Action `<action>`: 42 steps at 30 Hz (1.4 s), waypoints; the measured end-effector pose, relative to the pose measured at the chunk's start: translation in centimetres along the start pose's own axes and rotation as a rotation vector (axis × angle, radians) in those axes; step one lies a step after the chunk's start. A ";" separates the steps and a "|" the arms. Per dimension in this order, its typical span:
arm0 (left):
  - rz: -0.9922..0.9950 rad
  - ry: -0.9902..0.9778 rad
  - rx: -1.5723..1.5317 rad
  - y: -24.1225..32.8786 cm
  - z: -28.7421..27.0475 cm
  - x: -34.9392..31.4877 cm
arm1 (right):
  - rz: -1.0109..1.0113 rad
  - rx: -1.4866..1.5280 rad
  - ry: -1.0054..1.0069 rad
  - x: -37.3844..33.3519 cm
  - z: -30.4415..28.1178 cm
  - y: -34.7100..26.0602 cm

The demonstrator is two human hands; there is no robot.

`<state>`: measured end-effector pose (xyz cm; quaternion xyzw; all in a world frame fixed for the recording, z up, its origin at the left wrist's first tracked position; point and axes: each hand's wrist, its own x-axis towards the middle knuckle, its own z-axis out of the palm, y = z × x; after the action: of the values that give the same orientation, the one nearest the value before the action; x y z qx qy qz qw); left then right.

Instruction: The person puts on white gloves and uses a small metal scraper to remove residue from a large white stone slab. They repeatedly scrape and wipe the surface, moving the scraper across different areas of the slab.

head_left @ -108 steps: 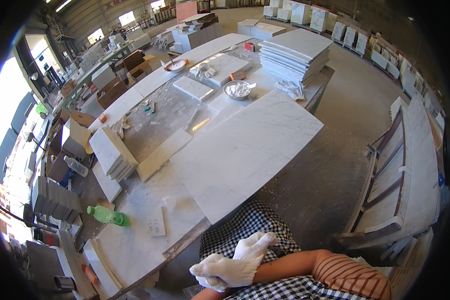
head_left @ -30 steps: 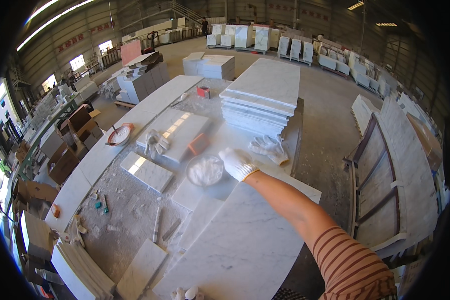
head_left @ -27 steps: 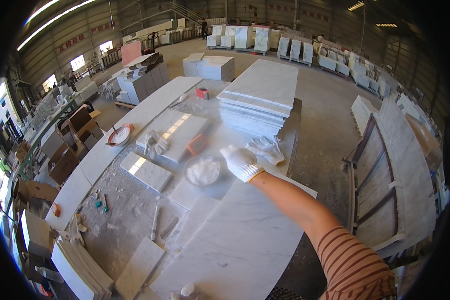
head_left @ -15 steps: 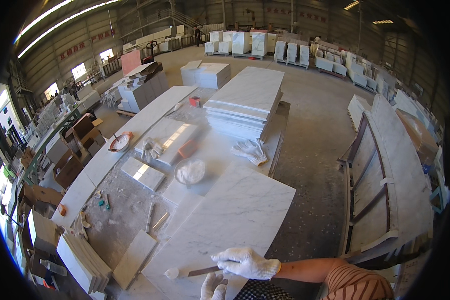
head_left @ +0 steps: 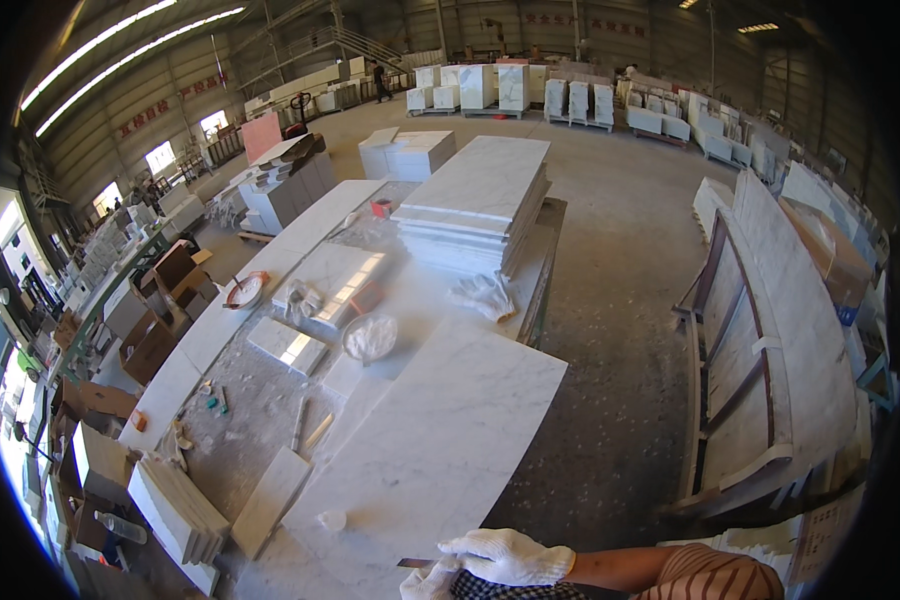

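Observation:
My right hand (head_left: 505,557), in a white knitted glove, is closed at the near edge of a large white veined marble slab (head_left: 450,420). My left hand (head_left: 432,581), gloved too, is just left of it, its fingers curled around a flat dark blade, likely a putty knife (head_left: 414,562). The blade's end sticks out to the left; its grip is hidden by the gloves. On the slab, ahead of my left hand, lies a small whitish rounded thing (head_left: 332,520). A bowl of white powder or paste (head_left: 370,338) stands beyond the slab.
Stacked slabs (head_left: 480,210) and a loose glove (head_left: 485,295) are farther back. Smaller tiles (head_left: 288,345), an orange-rimmed bowl (head_left: 244,291) and a gloves pile (head_left: 298,300) lie at left. Tile pieces (head_left: 178,510) stand near left. A slab rack (head_left: 740,350) is at right.
My hands have drawn together and nearer to me. The blade, earlier reaching out over the slab from my right hand, now shows only a short end beside my left hand. The view has shifted slightly.

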<state>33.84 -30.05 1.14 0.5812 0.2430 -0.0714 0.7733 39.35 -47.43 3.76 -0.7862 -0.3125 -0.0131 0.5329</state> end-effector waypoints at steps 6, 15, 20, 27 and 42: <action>0.067 0.183 -0.241 2.2 -3.3 1.5 | 0.068 0.017 0.029 -1.1 -0.5 -0.4; -0.086 -0.049 0.119 0.6 -1.6 -0.2 | 0.099 0.112 0.052 -1.3 0.9 -0.7; -0.062 0.037 -0.062 2.5 0.0 -1.3 | 0.160 0.112 0.043 -1.4 1.5 -0.8; -0.096 0.068 -0.080 3.3 1.0 -2.2 | 0.102 0.092 0.030 -1.4 2.5 -0.7; 0.033 0.429 -0.166 3.3 -6.0 1.1 | 0.376 0.281 -0.090 -2.8 0.6 0.1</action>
<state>34.34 -23.16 2.27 0.5216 0.3972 0.0866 0.7502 37.02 -48.28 2.43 -0.7484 -0.1827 0.1649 0.6159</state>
